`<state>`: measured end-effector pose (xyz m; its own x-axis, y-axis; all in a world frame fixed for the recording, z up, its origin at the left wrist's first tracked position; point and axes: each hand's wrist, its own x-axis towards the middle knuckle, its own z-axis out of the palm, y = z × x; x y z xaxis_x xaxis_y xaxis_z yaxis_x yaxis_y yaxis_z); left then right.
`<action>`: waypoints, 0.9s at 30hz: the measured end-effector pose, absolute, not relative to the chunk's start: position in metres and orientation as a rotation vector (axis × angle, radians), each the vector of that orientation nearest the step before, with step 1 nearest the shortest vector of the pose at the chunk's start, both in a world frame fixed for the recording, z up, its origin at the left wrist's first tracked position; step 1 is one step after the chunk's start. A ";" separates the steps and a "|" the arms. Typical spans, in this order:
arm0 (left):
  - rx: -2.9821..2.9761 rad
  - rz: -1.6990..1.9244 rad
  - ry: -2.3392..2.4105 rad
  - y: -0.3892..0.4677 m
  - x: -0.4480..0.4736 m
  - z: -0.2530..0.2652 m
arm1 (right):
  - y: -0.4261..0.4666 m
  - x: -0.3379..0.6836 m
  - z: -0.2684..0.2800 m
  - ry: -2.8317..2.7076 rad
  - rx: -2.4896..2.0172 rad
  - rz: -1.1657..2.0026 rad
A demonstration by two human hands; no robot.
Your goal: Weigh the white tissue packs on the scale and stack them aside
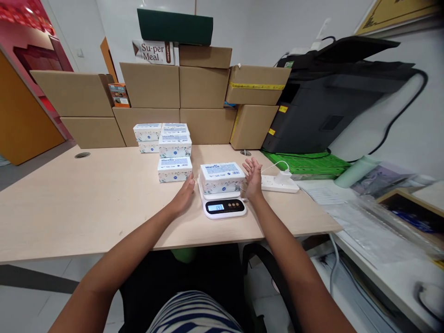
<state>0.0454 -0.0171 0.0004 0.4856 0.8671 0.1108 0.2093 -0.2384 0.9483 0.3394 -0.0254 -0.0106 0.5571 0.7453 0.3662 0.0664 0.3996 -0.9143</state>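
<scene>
A white tissue pack [222,177] printed with "Manhua" and small leaves rests on a white digital scale [225,213], whose lit display shows digits. My left hand [184,196] is held open to the left of the scale, its fingertips close to another tissue pack [175,169] on the table; whether they touch is unclear. On the other side, my right hand [253,177] is open beside the weighed pack, fingers raised and apart, holding nothing. Behind stand several more tissue packs [175,145], some of them stacked.
Cardboard boxes [149,85] line the table's back edge. A white power strip [279,183] with a plugged-in adapter lies right of my right hand. Farther right, a large dark printer [340,101] stands over a green mat [312,163]. A cable hole [82,155] is at the left.
</scene>
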 end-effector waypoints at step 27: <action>1.751 0.868 0.992 -0.016 0.047 -0.004 | -0.030 0.341 0.000 -0.718 -1.066 0.511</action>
